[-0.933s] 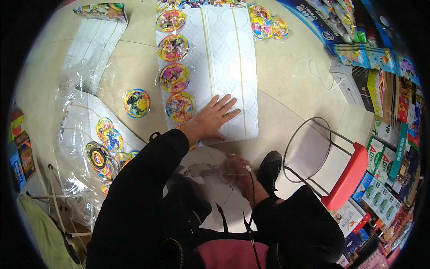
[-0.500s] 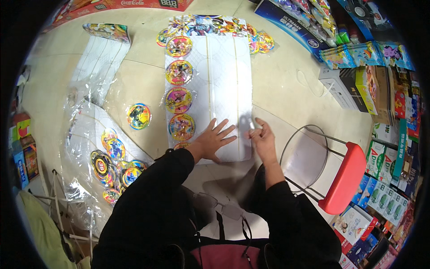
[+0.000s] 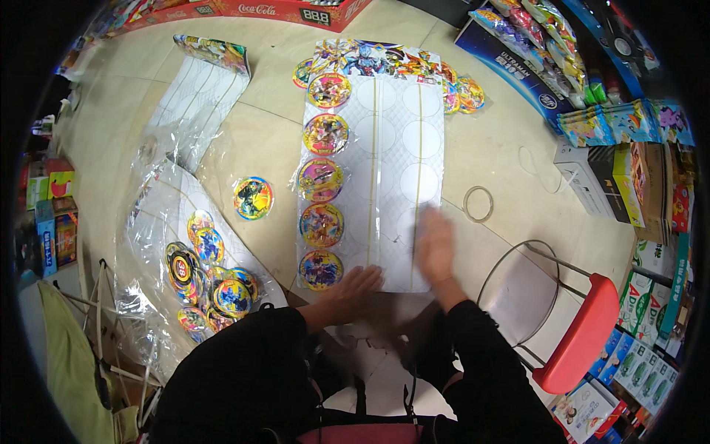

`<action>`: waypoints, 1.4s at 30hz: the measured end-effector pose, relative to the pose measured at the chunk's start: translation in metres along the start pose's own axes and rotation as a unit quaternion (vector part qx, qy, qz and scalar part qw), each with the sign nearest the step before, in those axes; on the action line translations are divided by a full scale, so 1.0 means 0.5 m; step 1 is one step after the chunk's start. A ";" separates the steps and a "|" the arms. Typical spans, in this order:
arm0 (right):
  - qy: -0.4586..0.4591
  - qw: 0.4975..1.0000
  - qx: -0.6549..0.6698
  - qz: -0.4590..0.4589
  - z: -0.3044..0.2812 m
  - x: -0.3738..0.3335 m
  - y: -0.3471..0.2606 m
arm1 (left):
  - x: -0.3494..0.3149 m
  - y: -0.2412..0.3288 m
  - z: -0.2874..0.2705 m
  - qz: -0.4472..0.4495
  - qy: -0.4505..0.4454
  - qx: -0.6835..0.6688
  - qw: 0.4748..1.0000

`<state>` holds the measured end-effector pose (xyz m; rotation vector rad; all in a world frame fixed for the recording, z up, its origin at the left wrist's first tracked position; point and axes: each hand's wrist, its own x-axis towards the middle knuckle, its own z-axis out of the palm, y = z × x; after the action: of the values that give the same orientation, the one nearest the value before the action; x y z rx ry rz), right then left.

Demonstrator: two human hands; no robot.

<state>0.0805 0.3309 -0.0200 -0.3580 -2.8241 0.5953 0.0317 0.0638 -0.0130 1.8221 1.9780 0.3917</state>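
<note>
A long white card [image 3: 396,177] with a colourful printed header lies flat before me. Several round, brightly printed discs [image 3: 320,180] in clear film run down its left column; the other two columns show bare circle outlines. My left hand [image 3: 351,292] rests at the card's near edge, right of the lowest disc, fingers stretched and holding nothing visible. My right hand [image 3: 436,248] is over the card's lower right edge, blurred by motion, so its fingers cannot be read. A ring-shaped roll, apparently clear tape [image 3: 478,203], lies on the floor right of the card.
A single round disc [image 3: 253,198] lies left of the card. Farther left, a second card [image 3: 200,92] and a heap of discs [image 3: 231,297] lie with crumpled clear plastic [image 3: 137,244]. A small red-backed chair [image 3: 584,337] stands at right, beside stacked boxed goods [image 3: 643,370].
My left hand has drawn back from the card's middle to its near edge, uncovering the lowest disc. The roll now lies apart from my right hand, which was beside a blurred shiny thing.
</note>
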 end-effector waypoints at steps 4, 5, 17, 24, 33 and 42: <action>-0.171 0.969 0.122 -0.129 0.067 -0.094 -0.136 | 0.000 0.004 -0.037 0.023 -0.239 -0.001 0.971; -0.172 0.971 0.118 -0.113 0.074 -0.095 -0.154 | -0.002 0.002 -0.029 0.010 -0.239 -0.002 0.971; -0.189 0.980 -0.038 -0.042 0.155 0.230 -0.128 | 0.015 -0.036 0.039 -0.001 -0.063 0.050 0.997; -0.170 0.981 -0.082 -0.046 0.176 0.351 -0.114 | 0.025 -0.033 0.016 -0.027 -0.080 -0.010 0.996; -0.149 0.982 -0.104 -0.051 0.196 0.384 -0.100 | 0.039 -0.022 0.000 -0.075 -0.071 -0.111 0.989; -0.098 0.984 -0.094 -0.114 0.205 0.389 -0.066 | 0.132 0.046 -0.038 -0.283 0.045 -0.079 0.955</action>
<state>-0.1373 0.3195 -0.0635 -0.0041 -3.0600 0.3334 0.0389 0.1332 0.0070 1.0881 2.3364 0.4356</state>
